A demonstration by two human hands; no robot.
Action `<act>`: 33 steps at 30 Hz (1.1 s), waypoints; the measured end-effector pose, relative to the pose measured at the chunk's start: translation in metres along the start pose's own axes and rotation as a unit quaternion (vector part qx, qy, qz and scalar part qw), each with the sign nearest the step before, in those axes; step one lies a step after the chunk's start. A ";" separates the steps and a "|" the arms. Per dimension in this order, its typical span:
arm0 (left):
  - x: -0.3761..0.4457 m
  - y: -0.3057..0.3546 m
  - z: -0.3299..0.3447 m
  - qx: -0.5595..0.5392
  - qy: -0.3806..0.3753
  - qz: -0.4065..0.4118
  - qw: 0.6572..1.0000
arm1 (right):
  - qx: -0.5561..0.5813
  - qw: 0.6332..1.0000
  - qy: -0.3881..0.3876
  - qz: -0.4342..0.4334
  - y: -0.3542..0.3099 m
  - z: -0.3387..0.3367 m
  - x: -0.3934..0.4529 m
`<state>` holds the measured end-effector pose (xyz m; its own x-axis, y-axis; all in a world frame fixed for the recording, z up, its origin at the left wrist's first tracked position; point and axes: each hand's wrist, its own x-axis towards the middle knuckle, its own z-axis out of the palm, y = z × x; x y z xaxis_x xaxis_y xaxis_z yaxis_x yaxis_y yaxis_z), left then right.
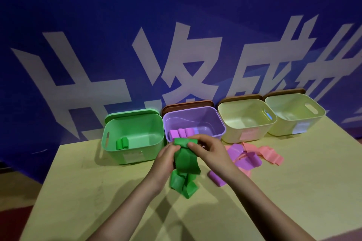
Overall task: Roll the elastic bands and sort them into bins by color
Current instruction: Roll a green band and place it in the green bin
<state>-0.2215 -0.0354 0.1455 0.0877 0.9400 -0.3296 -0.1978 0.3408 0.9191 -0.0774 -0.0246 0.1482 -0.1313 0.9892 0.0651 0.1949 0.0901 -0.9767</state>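
Note:
A green elastic band (pixel 186 162) hangs between both hands above the table, its top end partly rolled and its tail crumpled on the tabletop. My left hand (pixel 166 154) grips the band from the left. My right hand (pixel 205 149) pinches the rolled top from the right. The green bin (pixel 156 143) at the left holds two green rolls (pixel 122 143). Behind my hands, the purple bin (pixel 221 123) holds several purple rolls (pixel 182 132). Loose purple bands (pixel 245 157) and pink bands (pixel 266 152) lie to the right.
Two pale yellow bins (pixel 248 137) (pixel 321 115) stand at the back right along the blue wall. A rolled purple band (pixel 217 178) lies on the table (pixel 98 191) just right of my right wrist. The table's left edge runs diagonally.

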 end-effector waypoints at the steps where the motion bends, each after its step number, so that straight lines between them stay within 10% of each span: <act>1: 0.000 -0.001 -0.001 -0.010 -0.005 -0.005 1.000 | -0.007 1.000 0.010 -0.004 0.001 0.001 -0.001; 14: -0.005 -0.007 0.001 0.110 0.002 0.184 0.977 | -0.009 0.996 0.064 -0.064 0.005 0.011 -0.013; 21: -0.008 -0.001 0.005 -0.076 -0.003 0.037 0.996 | 0.109 0.991 0.076 -0.012 0.000 0.012 -0.008; 33: -0.015 -0.006 0.009 0.030 0.035 0.026 0.999 | 0.006 0.992 0.111 -0.051 0.009 0.012 -0.012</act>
<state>-0.2124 -0.0518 0.1471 0.0089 0.9561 -0.2929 -0.1420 0.2912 0.9461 -0.0855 -0.0374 0.1357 0.0685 0.9763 0.2053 0.1804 0.1903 -0.9650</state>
